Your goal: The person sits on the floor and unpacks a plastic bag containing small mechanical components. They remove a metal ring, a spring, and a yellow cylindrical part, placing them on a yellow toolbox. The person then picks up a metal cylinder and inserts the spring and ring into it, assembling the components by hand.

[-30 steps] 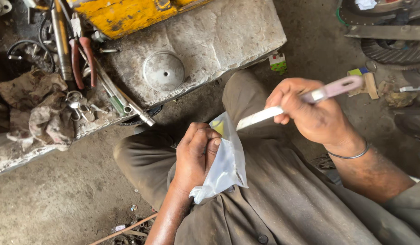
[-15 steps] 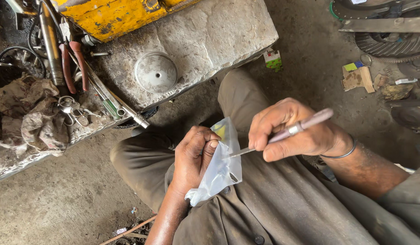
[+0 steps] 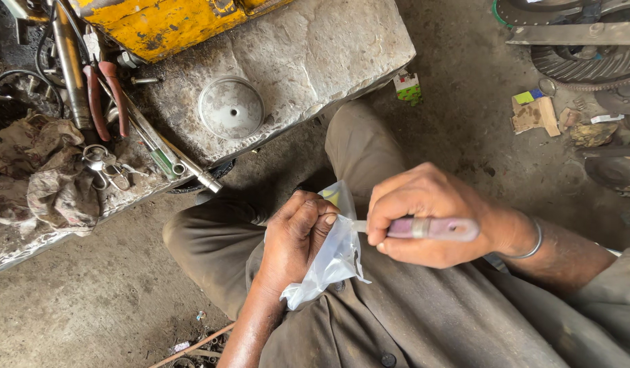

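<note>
My left hand point(image 3: 296, 238) pinches a small clear plastic packet point(image 3: 332, 260) over my lap; something yellow shows at its top. My right hand point(image 3: 427, 217) grips a knife point(image 3: 431, 228) by its pale pink handle, held level. The blade points left and its tip meets the packet's upper edge right beside my left thumb. A metal bangle point(image 3: 529, 242) circles my right wrist. I sit low, knees bent, in grey-brown clothes.
A stone slab point(image 3: 315, 61) ahead carries a round metal lid point(image 3: 230, 108), red-handled pliers point(image 3: 100, 92), wrenches, keys point(image 3: 104, 170) and dirty rags point(image 3: 39, 174). A yellow metal body point(image 3: 172, 24) stands behind. Scraps and a toothed gear point(image 3: 580, 65) lie at right.
My right hand has swung the knife down from a raised position and brought its blade leftward to the packet's top edge. The left hand has kept hold of the packet.
</note>
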